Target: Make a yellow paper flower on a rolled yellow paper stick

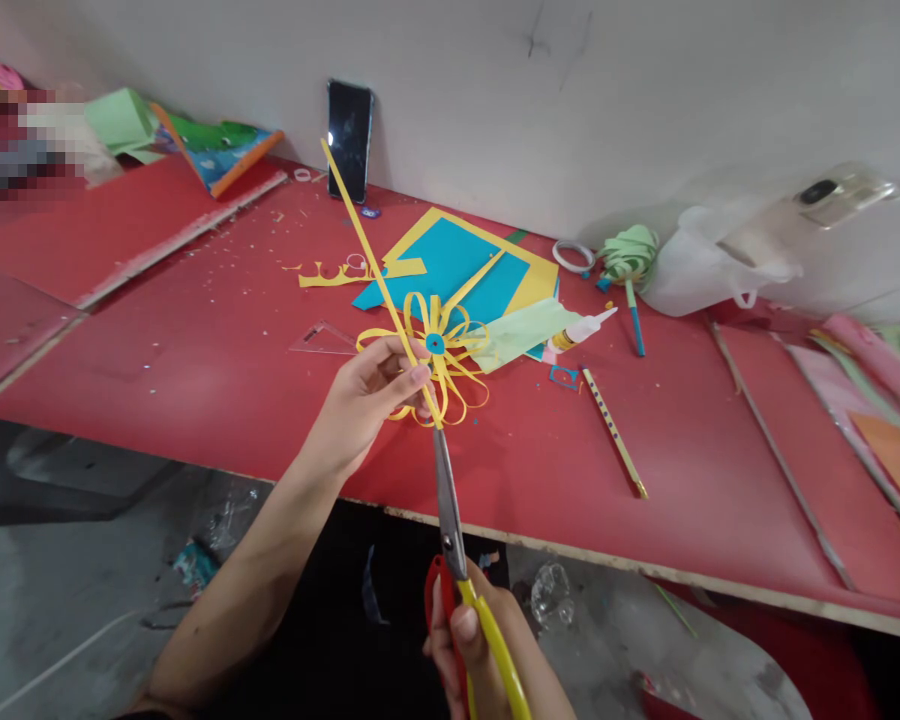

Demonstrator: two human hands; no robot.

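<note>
The left hand (367, 395) is pinching a long yellow paper strip (375, 262), holding it taut and slanted above the red surface (195, 350) so the scissors (448, 505) are meeting its lower end. The right hand (480, 650) is gripping the scissor handles, blades nearly closed. A looped paper flower (439, 360), glue bottle (581, 330) and pencil (615, 432) are lying just behind, crowding the cut.
</note>
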